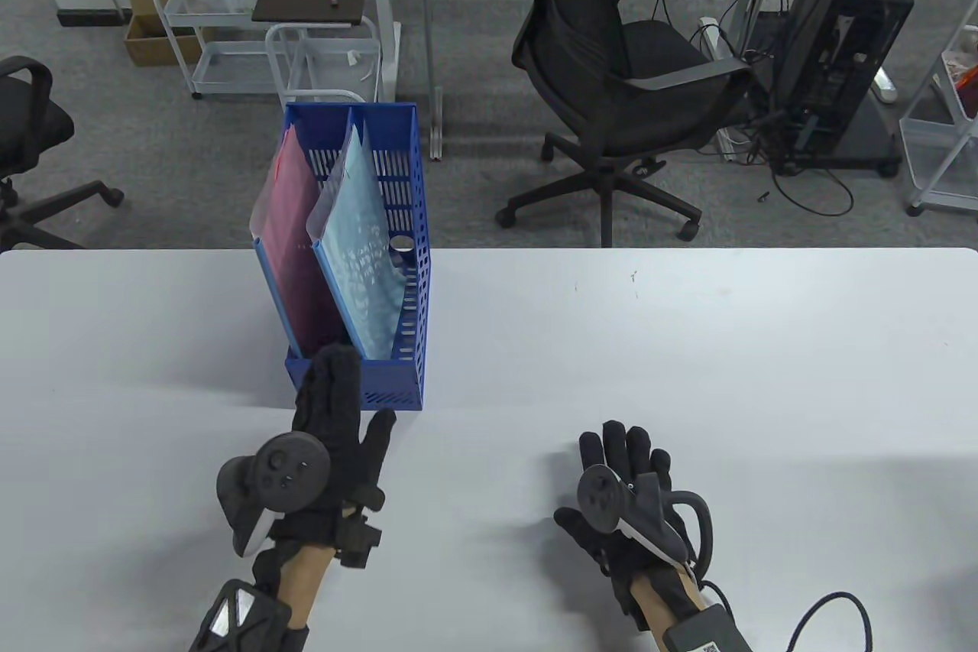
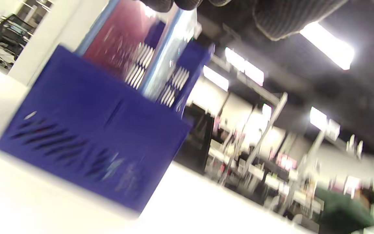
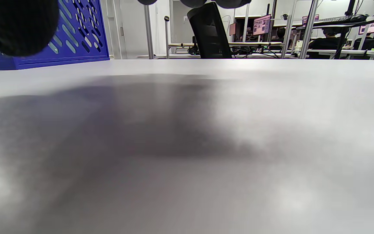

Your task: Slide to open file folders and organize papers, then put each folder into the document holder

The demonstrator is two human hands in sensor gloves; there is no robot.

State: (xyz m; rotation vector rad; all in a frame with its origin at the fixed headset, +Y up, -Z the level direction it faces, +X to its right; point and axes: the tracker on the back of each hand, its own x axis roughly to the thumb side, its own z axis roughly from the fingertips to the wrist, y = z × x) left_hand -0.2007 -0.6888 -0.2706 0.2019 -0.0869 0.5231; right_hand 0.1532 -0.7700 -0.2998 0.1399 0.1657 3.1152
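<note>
Low angle across the white table (image 3: 271,107); broad dark shadow over its near middle. Blue document holder (image 3: 76,35) at far left, slotted wall visible, base on the table. Gloved thumb (image 3: 18,26) bulks at top left; 3 fingertips (image 3: 192,2) just enter along the top edge. Beyond the far edge: black chair back (image 3: 209,31), desks, lit monitors.

Your left hand (image 1: 328,438) covers the holder's (image 1: 382,377) near left corner, so you can't tell whether the fingers (image 1: 336,377) touch its front wall or the red folder (image 1: 294,254). The left wrist view is smeared; only fingertips (image 2: 187,3) show at its top edge. The right wrist view cuts your right fingertips (image 3: 206,2) off and shows only the holder's corner.
</note>
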